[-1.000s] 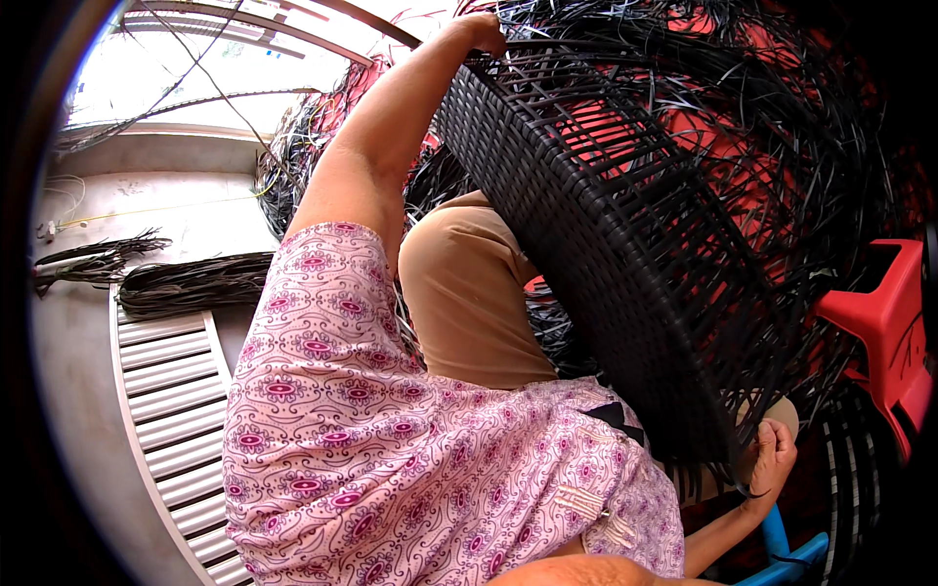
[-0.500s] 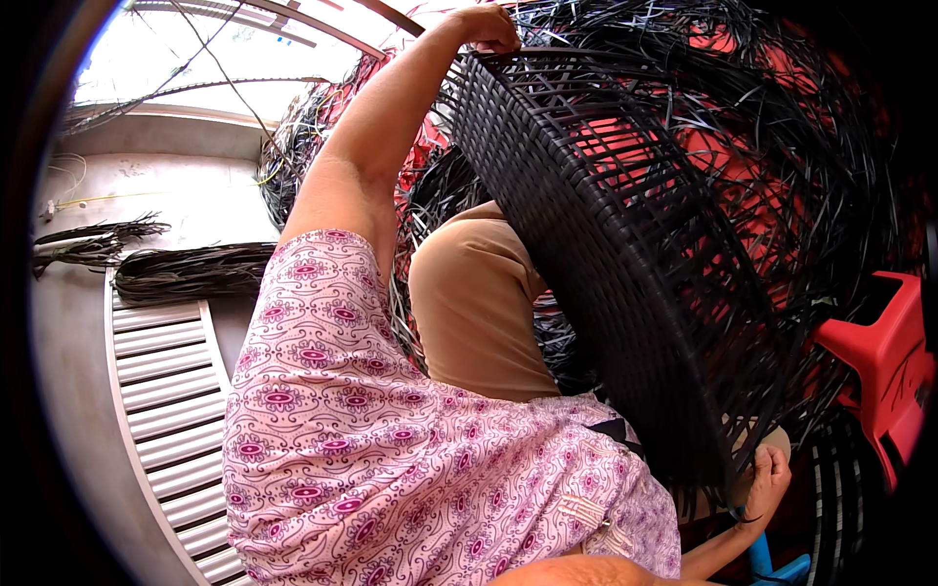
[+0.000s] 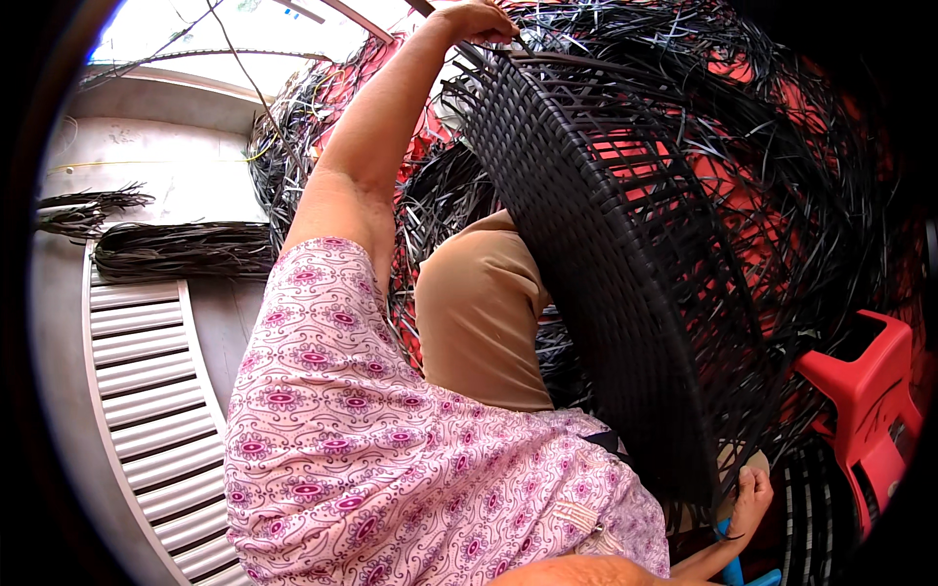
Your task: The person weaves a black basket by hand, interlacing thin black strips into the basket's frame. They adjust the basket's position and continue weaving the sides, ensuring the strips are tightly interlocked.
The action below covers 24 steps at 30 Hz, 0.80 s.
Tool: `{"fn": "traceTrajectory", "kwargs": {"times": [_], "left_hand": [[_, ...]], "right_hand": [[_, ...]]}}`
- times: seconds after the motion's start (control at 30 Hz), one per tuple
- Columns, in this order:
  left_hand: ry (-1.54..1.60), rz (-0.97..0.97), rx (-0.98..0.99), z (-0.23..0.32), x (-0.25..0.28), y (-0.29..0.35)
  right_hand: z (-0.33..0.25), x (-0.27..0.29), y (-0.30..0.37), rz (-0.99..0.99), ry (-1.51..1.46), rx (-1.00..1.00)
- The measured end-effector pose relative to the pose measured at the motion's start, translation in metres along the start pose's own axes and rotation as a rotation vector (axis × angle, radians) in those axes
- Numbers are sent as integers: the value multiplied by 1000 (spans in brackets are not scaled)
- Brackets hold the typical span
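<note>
A black woven wicker panel (image 3: pixel 596 264) leans diagonally across my lap against my knee, its long side tightly woven and its far side an open lattice of strips. My left hand (image 3: pixel 479 21) reaches to its top end, fingers closed on a dark strip (image 3: pixel 524 41) just above the woven corner. Down at the panel's lower end is my right hand (image 3: pixel 750 500), its fingers curled in beside the edge. Whatever those fingers hold is hidden.
Loose black strips (image 3: pixel 811 156) lie in a tangled heap over a red surface (image 3: pixel 733 195). A red plastic stool (image 3: pixel 865 391) stands at the right, with a blue plastic piece (image 3: pixel 731 562) by my right wrist. Left are a slatted metal rack (image 3: pixel 156 391) and a strip bundle (image 3: pixel 186 249).
The whole view has shifted slightly. My left hand has lifted a little off the panel's top corner, where a dark strip now shows at its fingers. My right hand stays by the lower end.
</note>
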<state>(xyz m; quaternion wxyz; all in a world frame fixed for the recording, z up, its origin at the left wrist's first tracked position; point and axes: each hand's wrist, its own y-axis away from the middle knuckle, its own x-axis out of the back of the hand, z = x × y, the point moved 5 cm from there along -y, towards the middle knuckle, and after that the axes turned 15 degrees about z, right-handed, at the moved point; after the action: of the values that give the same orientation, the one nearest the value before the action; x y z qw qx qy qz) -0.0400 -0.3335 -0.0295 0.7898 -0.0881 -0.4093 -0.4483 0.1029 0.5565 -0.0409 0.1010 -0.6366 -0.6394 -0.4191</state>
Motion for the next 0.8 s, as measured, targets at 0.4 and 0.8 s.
{"fn": "traceTrajectory", "kwargs": {"times": [0.4,0.8], "left_hand": [[152,3,4,-15,8,13],[229,-13,-8,-24,15,22]], "right_hand": [[-5,-1,0,-2,14,-8],[-15,-6,1,10,77,-10]]}}
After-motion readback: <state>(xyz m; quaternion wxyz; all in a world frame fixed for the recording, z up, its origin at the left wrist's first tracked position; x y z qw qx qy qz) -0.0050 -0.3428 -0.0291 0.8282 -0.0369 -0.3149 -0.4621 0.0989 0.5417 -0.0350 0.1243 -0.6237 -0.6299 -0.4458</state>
